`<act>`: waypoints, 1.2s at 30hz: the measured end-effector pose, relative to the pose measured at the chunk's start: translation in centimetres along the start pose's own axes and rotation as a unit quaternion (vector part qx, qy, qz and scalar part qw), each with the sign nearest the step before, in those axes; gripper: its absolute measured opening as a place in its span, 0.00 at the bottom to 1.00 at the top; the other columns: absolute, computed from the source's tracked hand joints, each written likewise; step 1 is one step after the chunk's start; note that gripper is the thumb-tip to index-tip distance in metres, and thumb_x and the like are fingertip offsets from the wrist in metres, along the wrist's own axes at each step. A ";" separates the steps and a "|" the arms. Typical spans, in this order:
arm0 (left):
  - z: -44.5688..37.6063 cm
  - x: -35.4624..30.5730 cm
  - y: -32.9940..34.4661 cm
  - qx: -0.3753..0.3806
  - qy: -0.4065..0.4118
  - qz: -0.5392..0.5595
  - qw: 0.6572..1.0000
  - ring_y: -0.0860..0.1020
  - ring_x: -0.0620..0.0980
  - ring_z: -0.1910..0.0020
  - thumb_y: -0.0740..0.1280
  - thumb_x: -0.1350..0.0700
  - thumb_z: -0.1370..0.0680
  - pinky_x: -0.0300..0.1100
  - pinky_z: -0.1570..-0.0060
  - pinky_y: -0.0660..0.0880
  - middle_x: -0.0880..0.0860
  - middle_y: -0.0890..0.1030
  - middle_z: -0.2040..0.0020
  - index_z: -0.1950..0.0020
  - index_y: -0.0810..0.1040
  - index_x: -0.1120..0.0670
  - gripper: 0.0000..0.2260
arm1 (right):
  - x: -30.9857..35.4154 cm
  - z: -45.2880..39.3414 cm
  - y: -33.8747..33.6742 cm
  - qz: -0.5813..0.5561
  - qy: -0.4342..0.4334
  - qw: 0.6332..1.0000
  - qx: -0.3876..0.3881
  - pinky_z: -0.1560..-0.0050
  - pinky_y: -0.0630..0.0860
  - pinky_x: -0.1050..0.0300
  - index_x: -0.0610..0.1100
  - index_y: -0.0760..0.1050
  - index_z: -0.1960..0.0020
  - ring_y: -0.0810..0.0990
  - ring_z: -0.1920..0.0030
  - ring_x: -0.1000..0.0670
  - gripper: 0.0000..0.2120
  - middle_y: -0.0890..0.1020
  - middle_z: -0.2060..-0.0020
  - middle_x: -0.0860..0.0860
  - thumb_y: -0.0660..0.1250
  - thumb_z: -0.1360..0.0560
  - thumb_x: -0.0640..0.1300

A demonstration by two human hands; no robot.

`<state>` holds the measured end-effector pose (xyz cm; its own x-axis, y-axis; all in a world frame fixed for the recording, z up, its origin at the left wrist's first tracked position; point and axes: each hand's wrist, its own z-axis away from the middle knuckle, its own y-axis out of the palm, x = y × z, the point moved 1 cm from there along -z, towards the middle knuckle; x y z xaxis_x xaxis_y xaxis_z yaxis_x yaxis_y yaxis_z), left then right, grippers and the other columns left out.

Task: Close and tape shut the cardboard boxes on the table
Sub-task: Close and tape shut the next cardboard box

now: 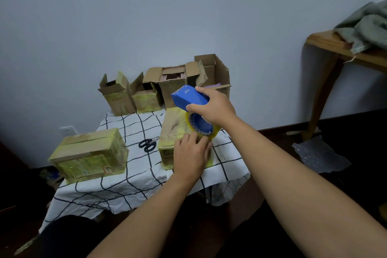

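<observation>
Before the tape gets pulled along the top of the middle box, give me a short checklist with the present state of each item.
1. Flaps of the middle box closed: ok.
2. Right hand grips the blue tape dispenser: ok.
3. Left hand on the near end of the box at the tape roll: ok.
4. Tape end stuck to the box: cannot tell, fingers cover it.
5. Scissors lie clear, left of the box: ok.
6. Back boxes closed: not ok, flaps open.

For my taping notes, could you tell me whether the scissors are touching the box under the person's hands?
Apart. The head view shows checked cloth between the scissors and the box.
</observation>
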<state>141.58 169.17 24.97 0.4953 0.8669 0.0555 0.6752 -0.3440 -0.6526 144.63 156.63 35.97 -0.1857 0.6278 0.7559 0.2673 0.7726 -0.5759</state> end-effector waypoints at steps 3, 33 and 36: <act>-0.1 -0.2 0.0 0.006 0.013 -0.009 1.000 0.70 0.54 0.63 0.62 0.49 0.23 0.43 0.63 0.59 0.53 0.75 0.60 0.56 0.77 0.54 0.09 | -0.1 0.0 -0.1 0.003 0.001 1.000 0.000 0.40 0.76 0.46 0.56 0.68 0.26 0.74 0.37 0.52 0.35 0.74 0.32 0.56 0.74 0.31 0.61; -0.1 7.6 -2.6 0.112 0.036 0.137 0.984 0.76 0.53 0.59 0.73 0.52 0.26 0.44 0.61 0.71 0.53 0.77 0.57 0.53 0.83 0.56 0.09 | 0.7 -0.1 0.4 0.056 -0.027 0.998 0.029 0.41 0.75 0.47 0.58 0.67 0.25 0.74 0.38 0.50 0.34 0.75 0.34 0.55 0.72 0.29 0.62; 0.2 8.2 -2.9 0.101 0.019 0.133 0.986 0.75 0.53 0.63 0.67 0.47 0.24 0.46 0.65 0.73 0.52 0.77 0.59 0.57 0.83 0.56 0.13 | 0.7 -0.2 0.5 0.053 -0.029 0.998 0.031 0.40 0.75 0.46 0.58 0.67 0.26 0.74 0.38 0.50 0.34 0.75 0.34 0.56 0.72 0.29 0.61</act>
<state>143.56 177.33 27.17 0.6621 0.7409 -0.1123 0.3987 -0.4752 -0.7843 144.82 157.45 36.22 -0.2141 0.7089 0.6720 0.2295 0.7052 -0.6708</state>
